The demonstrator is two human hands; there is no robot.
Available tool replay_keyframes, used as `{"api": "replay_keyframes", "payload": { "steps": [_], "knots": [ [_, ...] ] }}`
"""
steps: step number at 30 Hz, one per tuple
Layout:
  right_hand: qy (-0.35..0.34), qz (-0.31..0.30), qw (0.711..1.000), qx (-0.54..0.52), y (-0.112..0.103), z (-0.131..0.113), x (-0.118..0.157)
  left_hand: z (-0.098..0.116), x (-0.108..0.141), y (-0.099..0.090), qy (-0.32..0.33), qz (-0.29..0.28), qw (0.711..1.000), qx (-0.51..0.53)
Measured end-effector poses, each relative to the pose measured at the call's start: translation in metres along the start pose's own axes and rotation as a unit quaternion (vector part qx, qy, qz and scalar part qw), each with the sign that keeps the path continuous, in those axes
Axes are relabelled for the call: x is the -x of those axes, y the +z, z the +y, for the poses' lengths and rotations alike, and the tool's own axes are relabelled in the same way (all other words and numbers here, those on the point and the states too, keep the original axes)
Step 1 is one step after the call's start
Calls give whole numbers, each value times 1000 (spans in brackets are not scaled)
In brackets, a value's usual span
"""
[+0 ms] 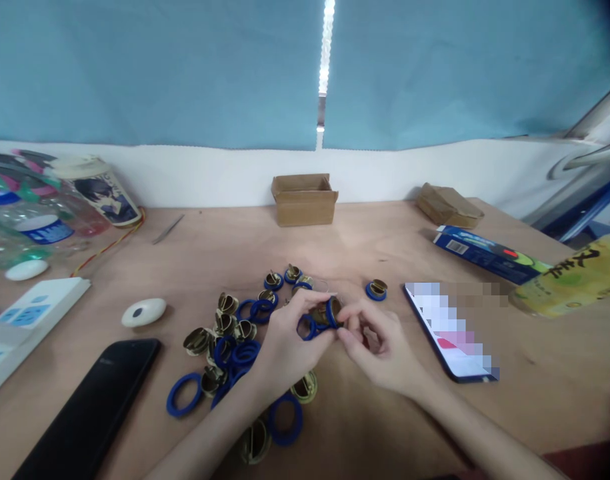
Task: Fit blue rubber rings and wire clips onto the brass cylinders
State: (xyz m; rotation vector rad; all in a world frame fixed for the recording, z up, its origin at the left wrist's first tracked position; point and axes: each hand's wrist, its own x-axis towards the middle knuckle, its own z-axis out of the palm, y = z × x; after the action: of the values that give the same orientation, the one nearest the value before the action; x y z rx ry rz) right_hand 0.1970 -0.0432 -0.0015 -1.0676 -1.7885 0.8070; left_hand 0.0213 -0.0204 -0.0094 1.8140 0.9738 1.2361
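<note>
Left hand and right hand around blue-rimmed, round brassy piece.

You're at a wooden tabletop set up like a small workbench, with loose brass-coloured fittings, blue rings and an open cardboard box.

The rings are blue, the curtain teal, and the cord mixes red and yellow.
</note>
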Motion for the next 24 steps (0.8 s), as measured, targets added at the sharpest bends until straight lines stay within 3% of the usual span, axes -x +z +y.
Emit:
{"api": "replay_keyframes", "payload": {
  "steps": [4,10,15,18,20,22,24],
  "knots": [
    [-55,18,995,76,3,2,0,-2,0,0,15,22,999,-45],
    [100,-7,992,-71,3,7,-4,6,-5,-2,13,-8,995,-98],
    [203,-47,945,-251,-2,10,-11,9,-4,-2,-25,-38,994,-104],
    [243,-88,927,-272,-2,12,-14,8,-1,0,-8,-17,992,-127],
    [210,-53,956,-198,-2,10,-13,7,0,0,14,6,988,-157],
    [132,8,988,-84,-2,7,-10,5,1,0,30,21,983,-177],
    [55,25,998,5,-2,6,-6,3,1,-2,42,24,980,-193]
  ]
}}
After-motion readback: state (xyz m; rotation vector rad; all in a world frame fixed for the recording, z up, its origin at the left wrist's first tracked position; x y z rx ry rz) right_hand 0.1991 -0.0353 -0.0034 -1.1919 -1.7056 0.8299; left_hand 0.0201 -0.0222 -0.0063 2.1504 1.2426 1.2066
